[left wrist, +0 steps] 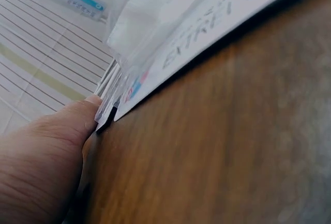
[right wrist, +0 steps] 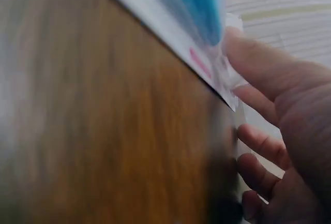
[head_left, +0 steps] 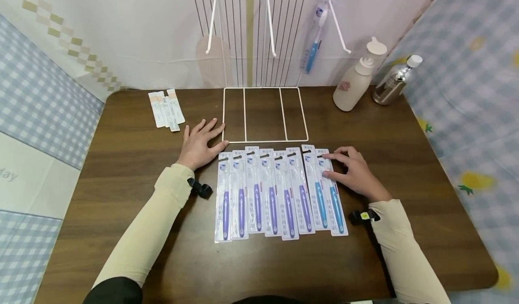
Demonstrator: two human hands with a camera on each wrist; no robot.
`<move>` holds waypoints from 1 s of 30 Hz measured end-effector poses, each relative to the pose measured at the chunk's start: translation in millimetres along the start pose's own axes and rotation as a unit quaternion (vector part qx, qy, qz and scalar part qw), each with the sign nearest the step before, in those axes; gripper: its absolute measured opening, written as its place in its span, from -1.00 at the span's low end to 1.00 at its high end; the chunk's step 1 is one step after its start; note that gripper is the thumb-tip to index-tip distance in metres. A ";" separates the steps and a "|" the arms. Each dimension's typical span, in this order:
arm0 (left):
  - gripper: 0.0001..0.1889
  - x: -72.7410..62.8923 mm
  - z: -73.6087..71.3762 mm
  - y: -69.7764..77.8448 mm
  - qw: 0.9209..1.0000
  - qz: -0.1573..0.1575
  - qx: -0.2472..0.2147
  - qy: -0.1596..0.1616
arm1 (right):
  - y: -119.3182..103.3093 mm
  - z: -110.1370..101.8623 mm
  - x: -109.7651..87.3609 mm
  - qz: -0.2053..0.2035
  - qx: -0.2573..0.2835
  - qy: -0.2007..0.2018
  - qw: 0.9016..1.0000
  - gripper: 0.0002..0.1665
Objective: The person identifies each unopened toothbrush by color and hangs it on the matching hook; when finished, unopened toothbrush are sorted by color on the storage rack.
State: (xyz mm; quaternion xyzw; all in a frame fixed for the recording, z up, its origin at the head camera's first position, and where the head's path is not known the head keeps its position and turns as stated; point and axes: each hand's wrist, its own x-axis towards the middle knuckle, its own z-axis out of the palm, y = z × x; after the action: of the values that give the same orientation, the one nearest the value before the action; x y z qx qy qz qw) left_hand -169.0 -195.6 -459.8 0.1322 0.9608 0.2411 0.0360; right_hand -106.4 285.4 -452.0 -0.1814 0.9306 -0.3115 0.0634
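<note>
A row of packaged toothbrushes lies on the table, several with purple handles (head_left: 272,209) and two with blue handles. My right hand (head_left: 357,173) is at the upper part of the rightmost blue toothbrush package (head_left: 335,209). Its thumb and index fingertips touch the package, apart from each other; in the right wrist view the other fingers (right wrist: 258,141) are bent beside the package. My left hand (head_left: 198,146) rests spread on the table, fingertips at the left front corner of the white wire rack's base (head_left: 265,141). One blue toothbrush package (head_left: 315,38) hangs on the rack's right hook.
Two more white hooks, left (head_left: 212,22) and middle (head_left: 270,24), jut toward me. Small white-and-orange packets (head_left: 164,110) lie at the back left. A pump bottle (head_left: 352,85) and a silver bottle with a white cap (head_left: 393,85) stand at the back right.
</note>
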 end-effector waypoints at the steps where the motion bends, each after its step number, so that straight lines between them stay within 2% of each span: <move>1: -0.29 0.0 -0.1 -0.5 1.000 -0.001 0.000 -0.001 | -0.5 0.5 -0.3 0.001 0.003 0.006 1.000 -0.42; 7: -0.28 -2.7 3.2 -1.8 1.000 -0.005 -0.008 -0.007 | -2.4 -0.3 -8.6 0.012 0.035 0.027 0.999 -0.53; 14: -0.29 -5.3 5.1 -1.3 1.000 -0.004 -0.011 -0.004 | -10.4 -11.5 -21.1 0.032 0.115 0.063 0.991 -0.57; 20: -0.29 -2.1 3.0 -0.6 1.000 -0.001 -0.005 0.002 | -29.7 -36.0 -22.5 0.011 0.085 0.112 0.990 -0.54; 24: -0.29 -1.4 -0.3 0.1 1.000 0.002 -0.005 0.005 | -50.9 -55.7 -17.7 -0.029 0.078 0.169 0.982 -0.49; 30: -0.31 -1.1 1.0 -0.2 1.000 0.004 -0.006 0.008 | -89.4 -89.3 9.3 -0.137 0.063 0.266 0.952 -0.42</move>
State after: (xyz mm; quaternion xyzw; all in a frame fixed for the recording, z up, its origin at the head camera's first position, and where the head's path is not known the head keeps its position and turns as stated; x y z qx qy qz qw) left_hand -167.8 -195.7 -460.7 0.1340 0.9591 0.2475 0.0285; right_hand -109.0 265.4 -326.9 -0.2131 0.8586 -0.4117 -0.2187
